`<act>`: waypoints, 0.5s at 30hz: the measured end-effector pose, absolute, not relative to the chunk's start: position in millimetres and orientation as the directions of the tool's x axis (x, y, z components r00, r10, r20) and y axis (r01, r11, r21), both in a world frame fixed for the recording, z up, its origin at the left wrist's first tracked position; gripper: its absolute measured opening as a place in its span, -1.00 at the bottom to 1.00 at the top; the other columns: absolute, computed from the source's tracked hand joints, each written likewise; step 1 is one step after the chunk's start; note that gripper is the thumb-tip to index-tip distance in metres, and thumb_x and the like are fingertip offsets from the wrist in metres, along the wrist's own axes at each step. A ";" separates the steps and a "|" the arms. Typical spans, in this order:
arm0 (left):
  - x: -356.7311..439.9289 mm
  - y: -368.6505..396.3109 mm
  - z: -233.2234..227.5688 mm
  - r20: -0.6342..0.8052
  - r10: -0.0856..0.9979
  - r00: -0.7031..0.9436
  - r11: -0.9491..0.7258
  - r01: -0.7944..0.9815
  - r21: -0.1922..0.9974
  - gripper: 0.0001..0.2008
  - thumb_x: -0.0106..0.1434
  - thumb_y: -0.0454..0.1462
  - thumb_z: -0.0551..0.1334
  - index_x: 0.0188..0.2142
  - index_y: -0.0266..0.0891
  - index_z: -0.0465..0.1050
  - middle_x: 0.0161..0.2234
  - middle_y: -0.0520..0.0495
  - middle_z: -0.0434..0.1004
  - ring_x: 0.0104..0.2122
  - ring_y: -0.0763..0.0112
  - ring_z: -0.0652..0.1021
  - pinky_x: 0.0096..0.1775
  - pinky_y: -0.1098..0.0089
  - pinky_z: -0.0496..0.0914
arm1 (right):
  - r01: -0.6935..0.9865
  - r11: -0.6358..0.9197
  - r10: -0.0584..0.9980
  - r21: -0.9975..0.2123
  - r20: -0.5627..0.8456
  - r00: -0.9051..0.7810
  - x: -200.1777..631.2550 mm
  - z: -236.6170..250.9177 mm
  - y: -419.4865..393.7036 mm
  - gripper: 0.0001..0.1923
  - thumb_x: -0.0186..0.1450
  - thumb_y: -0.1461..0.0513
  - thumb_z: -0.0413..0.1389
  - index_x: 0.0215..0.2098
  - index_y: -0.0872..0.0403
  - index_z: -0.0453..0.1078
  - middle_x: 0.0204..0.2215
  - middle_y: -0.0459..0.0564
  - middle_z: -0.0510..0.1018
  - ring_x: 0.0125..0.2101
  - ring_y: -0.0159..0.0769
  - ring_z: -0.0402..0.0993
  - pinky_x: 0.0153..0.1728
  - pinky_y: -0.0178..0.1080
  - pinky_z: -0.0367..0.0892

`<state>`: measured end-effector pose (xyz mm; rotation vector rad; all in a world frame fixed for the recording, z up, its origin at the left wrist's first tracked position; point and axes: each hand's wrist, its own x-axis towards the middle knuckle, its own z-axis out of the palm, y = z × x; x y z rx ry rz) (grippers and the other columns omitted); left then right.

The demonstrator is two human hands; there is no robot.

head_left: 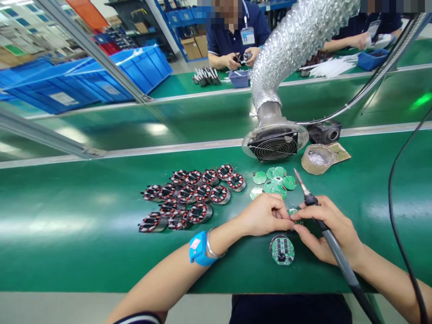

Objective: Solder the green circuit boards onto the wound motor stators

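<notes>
My left hand (265, 215) and my right hand (326, 231) meet over the green bench, fingertips pinching a small round green circuit board (292, 211) between them. A soldering iron (332, 245) lies across my right hand, its tip pointing up and away. Just below my hands lies an assembled round part with a green board on top (282, 249). A small pile of loose round green boards (275, 182) sits just beyond my hands. Several wound copper coil stators (189, 195) lie grouped to the left.
A silver flexible duct ending in a fan grille (274, 145) stands behind the boards. A roll of solder wire (317, 158) sits beside it. A black cable (396, 225) loops at right. Two people work at the far bench (202, 85); blue crates (101, 81) stand at left.
</notes>
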<state>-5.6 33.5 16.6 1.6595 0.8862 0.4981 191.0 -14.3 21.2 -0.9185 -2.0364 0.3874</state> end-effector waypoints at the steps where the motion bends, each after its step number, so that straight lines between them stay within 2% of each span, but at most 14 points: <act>1: -4.9 33.3 16.8 -0.121 0.770 0.626 -0.090 0.295 0.951 -0.82 0.02 -0.25 0.42 -0.56 -0.30 0.50 -0.53 0.08 0.33 -0.55 0.58 0.36 -0.49 0.52 0.24 | 0.478 0.690 0.719 -0.543 0.590 -0.367 188.3 22.4 -14.9 -0.64 0.22 0.41 0.14 -0.06 -0.04 0.29 -0.34 -0.07 0.58 -0.27 -0.19 0.49 -0.21 -0.10 0.45; 6: -6.3 32.7 15.7 -0.113 0.774 0.623 -0.044 0.231 0.972 -0.78 -0.02 -0.22 0.46 -0.55 -0.30 0.51 -0.52 0.08 0.31 -0.53 0.57 0.36 -0.47 0.52 0.24 | 0.517 0.713 0.691 -0.474 0.601 -0.403 184.3 16.4 -14.1 -0.64 0.28 0.43 0.06 -0.01 -0.04 0.25 -0.36 -0.07 0.57 -0.34 -0.22 0.47 -0.26 -0.12 0.42; 11: -10.5 34.8 8.5 -0.131 0.753 0.645 0.044 0.149 0.988 -0.72 0.01 -0.15 0.44 -0.50 -0.33 0.47 -0.48 0.06 0.31 -0.55 0.60 0.33 -0.50 0.54 0.25 | 0.559 0.730 0.680 -0.393 0.502 -0.534 192.3 -3.6 -12.3 -0.58 0.32 0.42 -0.05 0.08 -0.06 0.24 -0.40 -0.07 0.53 -0.35 -0.18 0.42 -0.25 -0.08 0.41; 15: -12.8 33.1 3.9 -0.118 0.772 0.624 0.031 0.149 0.988 -0.83 0.07 -0.28 0.36 -0.51 -0.33 0.43 -0.46 0.06 0.30 -0.52 0.60 0.32 -0.51 0.56 0.22 | 0.574 0.706 0.708 -0.415 0.428 -0.561 190.8 -7.8 -14.7 -0.66 0.33 0.34 -0.02 0.04 -0.06 0.30 -0.42 -0.05 0.52 -0.35 -0.15 0.38 -0.32 -0.11 0.43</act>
